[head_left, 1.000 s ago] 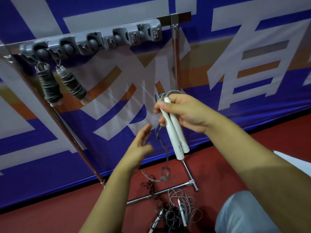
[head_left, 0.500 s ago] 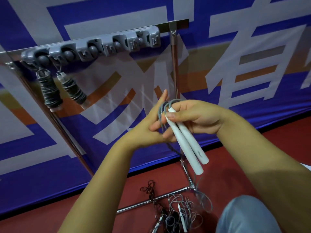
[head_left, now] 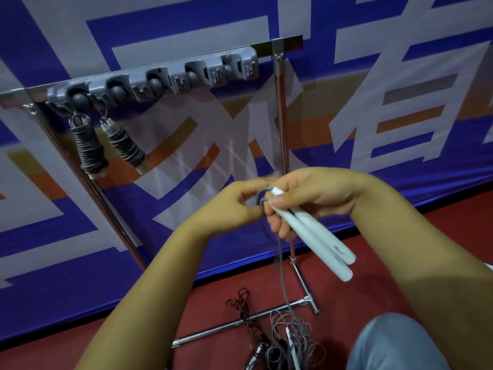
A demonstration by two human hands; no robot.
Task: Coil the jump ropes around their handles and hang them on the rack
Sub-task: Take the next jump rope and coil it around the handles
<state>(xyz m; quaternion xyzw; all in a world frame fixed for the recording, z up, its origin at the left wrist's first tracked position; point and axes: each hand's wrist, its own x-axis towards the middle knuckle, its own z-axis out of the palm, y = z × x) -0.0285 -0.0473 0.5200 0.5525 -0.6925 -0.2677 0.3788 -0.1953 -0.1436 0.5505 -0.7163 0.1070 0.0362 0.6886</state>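
Rack [head_left: 160, 78]: two coiled ropes [head_left: 106, 148] hang at its left end.
Left hand [head_left: 234, 206]: pinches the grey cord [head_left: 281, 263] beside the handle tops.
Right hand [head_left: 309, 198]: grips both white handles [head_left: 314, 236], tilted down-right; cord trails to the floor pile [head_left: 288, 340].

The right hand [head_left: 314, 198] grips two white handles [head_left: 317, 241] while the left hand [head_left: 234, 206] apparently pinches the grey cord [head_left: 282, 268].
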